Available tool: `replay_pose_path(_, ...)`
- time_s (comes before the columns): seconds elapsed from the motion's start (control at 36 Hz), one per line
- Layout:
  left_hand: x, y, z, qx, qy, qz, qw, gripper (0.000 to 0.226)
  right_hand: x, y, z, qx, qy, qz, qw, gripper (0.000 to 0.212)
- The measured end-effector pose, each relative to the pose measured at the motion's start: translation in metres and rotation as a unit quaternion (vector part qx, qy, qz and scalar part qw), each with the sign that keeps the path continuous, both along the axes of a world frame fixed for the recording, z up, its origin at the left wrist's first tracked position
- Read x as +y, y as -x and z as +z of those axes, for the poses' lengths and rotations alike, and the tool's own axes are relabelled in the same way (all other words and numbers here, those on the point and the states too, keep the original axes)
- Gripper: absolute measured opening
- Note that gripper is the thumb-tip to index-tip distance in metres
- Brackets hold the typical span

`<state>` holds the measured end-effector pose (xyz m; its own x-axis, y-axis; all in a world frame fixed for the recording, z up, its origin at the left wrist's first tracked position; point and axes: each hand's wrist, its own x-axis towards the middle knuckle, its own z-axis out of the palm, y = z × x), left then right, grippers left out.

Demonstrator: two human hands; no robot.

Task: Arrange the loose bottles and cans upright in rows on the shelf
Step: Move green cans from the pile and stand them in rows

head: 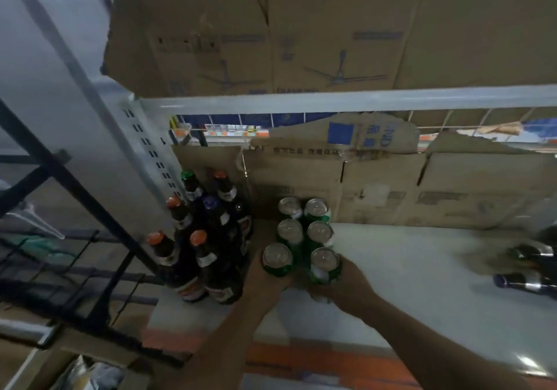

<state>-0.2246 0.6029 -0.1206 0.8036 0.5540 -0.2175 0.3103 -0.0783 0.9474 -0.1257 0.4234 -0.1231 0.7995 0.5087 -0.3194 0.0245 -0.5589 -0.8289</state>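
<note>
Several green cans stand upright in two rows on the white shelf (422, 272). My left hand (265, 284) grips the front left can (277, 261). The front right can (325, 266) is held by my right hand (346, 287). Behind them stand two more pairs of cans (304, 223). To the left, several dark bottles (208, 239) with orange, green and purple caps stand upright in rows. At the far right, loose dark bottles (530, 272) lie on their sides, blurred.
Flattened cardboard (391, 187) lines the back of the shelf. A grey shelf beam (331, 100) crosses above, with cardboard boxes (301, 27) on top. A perforated upright post (150, 148) stands left of the bottles. The shelf's orange front edge (301, 359) is below my arms.
</note>
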Motion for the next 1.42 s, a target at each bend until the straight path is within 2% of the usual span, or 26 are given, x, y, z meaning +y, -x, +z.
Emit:
replay_pose_path(0.11,0.001,-0.002,-0.012,-0.008,-0.009,0.014,1.0,0.064,0.007,0.015,-0.001,-0.025,0.003,-0.045,0.999,0.044)
replay_pose_path(0.19,-0.008,-0.001,-0.014,0.012,0.005,0.017,1.0,0.074,0.01,0.024,0.001,-0.042,-0.01,-0.07,0.997,0.033)
replay_pose_path(0.25,-0.013,0.001,-0.01,0.018,-0.01,0.014,1.0,0.065,0.012,0.028,0.002,-0.053,-0.007,-0.072,0.996,0.039)
replay_pose_path(0.31,-0.015,-0.001,-0.008,0.015,0.006,0.004,1.0,0.058,0.012,0.03,0.004,-0.057,0.004,-0.079,0.995,0.053)
replay_pose_path(0.42,-0.014,-0.004,-0.007,0.007,0.051,-0.013,0.999,0.077,0.009,0.028,0.005,-0.037,0.024,-0.09,0.995,0.066)
replay_pose_path(0.5,-0.012,-0.004,-0.009,0.004,0.054,-0.03,0.998,0.08,0.007,0.026,0.007,-0.04,0.033,-0.091,0.994,0.071)
replay_pose_path(0.61,-0.004,-0.002,-0.021,0.004,0.041,-0.046,0.998,0.083,0.009,0.028,0.008,-0.031,0.021,-0.099,0.994,0.068)
replay_pose_path(0.75,0.0,0.002,-0.023,0.04,0.007,-0.083,0.996,0.084,0.013,0.032,0.013,-0.036,-0.012,-0.092,0.995,0.048)
replay_pose_path(0.89,0.001,0.004,-0.016,0.048,-0.007,-0.104,0.993,0.082,0.014,0.033,0.012,-0.024,-0.039,-0.089,0.995,0.051)
replay_pose_path(0.97,0.002,0.005,-0.013,0.045,-0.012,-0.116,0.992,0.084,0.014,0.032,0.014,-0.012,-0.043,-0.092,0.995,0.058)
replay_pose_path(1.03,0.003,0.006,-0.013,0.049,-0.031,-0.11,0.992,0.087,0.01,0.029,0.008,-0.018,-0.048,-0.054,0.997,0.06)
replay_pose_path(1.08,0.015,-0.002,-0.038,0.048,-0.053,-0.111,0.991,0.086,0.005,0.029,0.013,-0.007,-0.033,-0.057,0.998,0.086)
replay_pose_path(1.14,0.022,-0.007,-0.035,0.03,-0.084,-0.122,0.989,0.078,-0.002,0.034,0.025,0.007,-0.018,-0.08,0.997,0.114)
replay_pose_path(1.19,0.018,-0.006,-0.003,-0.027,-0.096,-0.126,0.987,0.072,-0.013,0.034,0.036,-0.003,-0.012,-0.082,0.997,0.122)
replay_pose_path(1.28,-0.002,0.007,0.07,-0.107,-0.124,-0.101,0.981,0.072,-0.034,0.03,0.054,-0.029,-0.018,-0.076,0.997,0.118)
replay_pose_path(1.33,-0.016,0.01,0.097,-0.11,-0.125,-0.087,0.982,0.067,-0.054,0.025,0.07,-0.042,-0.037,-0.094,0.994,0.11)
replay_pose_path(1.42,-0.051,0.007,0.124,-0.099,-0.135,-0.133,0.977,0.061,-0.091,0.022,0.093,-0.064,-0.066,-0.118,0.989,0.101)
